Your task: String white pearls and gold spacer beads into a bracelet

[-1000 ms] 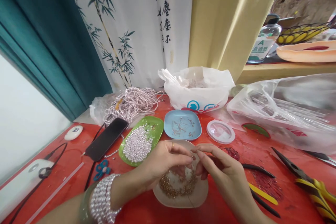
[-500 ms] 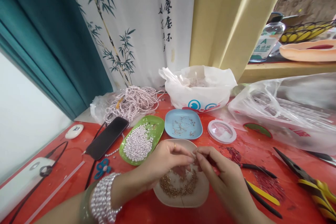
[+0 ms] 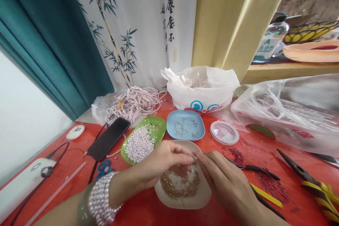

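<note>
Over the cream dish (image 3: pixel 197 203) of small gold beads (image 3: pixel 169 187), my two hands meet at the fingertips. My left hand (image 3: pixel 172 159) is closed in a pinch, a ring on one finger and rows of pearl beads (image 3: pixel 102 197) around the wrist. Its fingertips hold something too small to make out. My right hand (image 3: pixel 222 173) has its fingers pressed together, the tips against those of the left; whatever lies between them is hidden. A thin line runs down the front of the dish. Just behind my left hand sits a green dish (image 3: pixel 159 127) of loose pearl beads (image 3: pixel 139 144).
Behind the cream dish are a blue tray (image 3: pixel 185 136) with small metal pieces and a round clear-lidded box (image 3: pixel 224 132). Pliers (image 3: pixel 299 169) and a red-handled tool (image 3: pixel 261 171) lie right. A phone (image 3: pixel 108 139) and strung pearls (image 3: pixel 136 102) lie left; plastic bags (image 3: pixel 174 95) stand behind.
My right hand has turned over, its back now facing up more and its fingers straighter and closer together. It has shifted slightly left. My left hand stays nearly in place.
</note>
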Action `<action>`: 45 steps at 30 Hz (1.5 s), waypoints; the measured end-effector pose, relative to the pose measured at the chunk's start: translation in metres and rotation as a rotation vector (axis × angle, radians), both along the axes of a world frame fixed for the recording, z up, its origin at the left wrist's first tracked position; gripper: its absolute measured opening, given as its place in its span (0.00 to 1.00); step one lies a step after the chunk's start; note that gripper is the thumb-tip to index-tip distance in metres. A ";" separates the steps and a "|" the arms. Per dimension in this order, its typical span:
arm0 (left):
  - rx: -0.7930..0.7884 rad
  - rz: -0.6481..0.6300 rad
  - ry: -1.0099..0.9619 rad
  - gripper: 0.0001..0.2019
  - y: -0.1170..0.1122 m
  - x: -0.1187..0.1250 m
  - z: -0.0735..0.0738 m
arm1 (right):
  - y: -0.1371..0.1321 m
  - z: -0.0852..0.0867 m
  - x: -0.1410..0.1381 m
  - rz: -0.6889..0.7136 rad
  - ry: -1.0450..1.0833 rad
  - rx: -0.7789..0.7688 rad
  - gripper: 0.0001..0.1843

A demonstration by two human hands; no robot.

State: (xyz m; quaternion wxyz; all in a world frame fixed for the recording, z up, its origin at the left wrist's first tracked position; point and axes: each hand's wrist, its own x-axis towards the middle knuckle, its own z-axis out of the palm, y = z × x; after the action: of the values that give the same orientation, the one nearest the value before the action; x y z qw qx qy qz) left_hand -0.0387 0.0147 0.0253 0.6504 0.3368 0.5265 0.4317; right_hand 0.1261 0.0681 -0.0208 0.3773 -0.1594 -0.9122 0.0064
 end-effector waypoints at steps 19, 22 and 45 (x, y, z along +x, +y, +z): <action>-0.005 -0.055 0.143 0.05 0.002 -0.004 0.004 | 0.000 0.009 0.001 -0.011 -0.080 0.120 0.16; 0.006 -0.058 0.190 0.06 0.003 -0.004 0.004 | 0.001 0.007 0.001 -0.018 -0.072 0.139 0.15; 0.079 -0.055 0.275 0.06 0.003 -0.005 0.001 | 0.001 0.014 -0.002 -0.036 -0.042 0.155 0.17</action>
State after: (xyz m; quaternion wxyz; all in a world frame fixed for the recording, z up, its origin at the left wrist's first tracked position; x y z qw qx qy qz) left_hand -0.0437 0.0178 0.0261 0.5699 0.4324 0.5837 0.3841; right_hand 0.1243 0.0693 -0.0064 0.3693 -0.1461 -0.9147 -0.0742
